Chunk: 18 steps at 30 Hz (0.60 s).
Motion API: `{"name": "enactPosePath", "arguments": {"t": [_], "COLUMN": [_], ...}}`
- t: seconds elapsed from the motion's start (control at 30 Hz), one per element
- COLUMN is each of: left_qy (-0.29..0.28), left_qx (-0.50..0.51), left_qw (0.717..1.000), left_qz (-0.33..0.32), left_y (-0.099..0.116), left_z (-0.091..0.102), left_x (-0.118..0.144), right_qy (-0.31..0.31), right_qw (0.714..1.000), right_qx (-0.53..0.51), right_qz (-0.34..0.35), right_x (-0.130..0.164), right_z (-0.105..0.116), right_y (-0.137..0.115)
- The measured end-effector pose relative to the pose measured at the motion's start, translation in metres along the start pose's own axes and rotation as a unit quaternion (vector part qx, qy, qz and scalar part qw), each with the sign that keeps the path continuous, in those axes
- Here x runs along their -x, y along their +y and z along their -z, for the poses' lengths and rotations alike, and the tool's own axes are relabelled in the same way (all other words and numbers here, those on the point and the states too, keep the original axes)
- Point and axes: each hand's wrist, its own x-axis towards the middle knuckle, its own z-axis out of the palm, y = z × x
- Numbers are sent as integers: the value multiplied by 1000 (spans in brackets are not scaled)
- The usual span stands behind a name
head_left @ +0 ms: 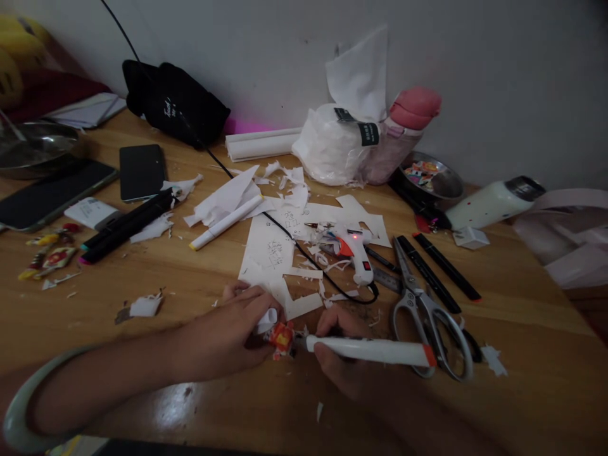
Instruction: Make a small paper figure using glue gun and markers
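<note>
My left hand (237, 329) is closed around a small orange-and-red paper figure (282, 337); a rolled white paper piece (266, 321) shows beside its fingers. Between the thumb and fingers of my right hand (344, 348) is a white marker with an orange end (375, 351). Its tip points left and lies close to the figure; whether they touch I cannot tell. Just right of the marker lie large metal scissors (418, 310). Beyond my hands, a white glue gun (358, 256) with a lit red light rests among paper scraps.
Black markers (446, 266) lie at the right, near a white bottle (494, 201). At the back stand a pink-lidded bottle (403, 133) and a plastic-wrapped white roll (332, 145). A black cable (294, 244) crosses the drawn-on sheet (266, 247). Phones (141, 172) and a metal bowl (38, 149) are left.
</note>
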Motion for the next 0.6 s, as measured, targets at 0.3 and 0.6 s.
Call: {"name": "enactPosePath", "arguments": {"t": [0.3, 0.6], "left_qy": [-8, -5], "left_qx": [1, 1], "left_qw": [1000, 1000], "left_qz": [12, 2], "left_y": [4, 2], "left_z": [2, 0], "left_x": [-1, -1], "right_qy": [8, 3], "right_qw": [999, 999], "right_qx": [36, 13], "right_qz": [20, 49], "right_x": [-3, -2], "right_z": [-3, -9], "right_y": [-4, 1]}}
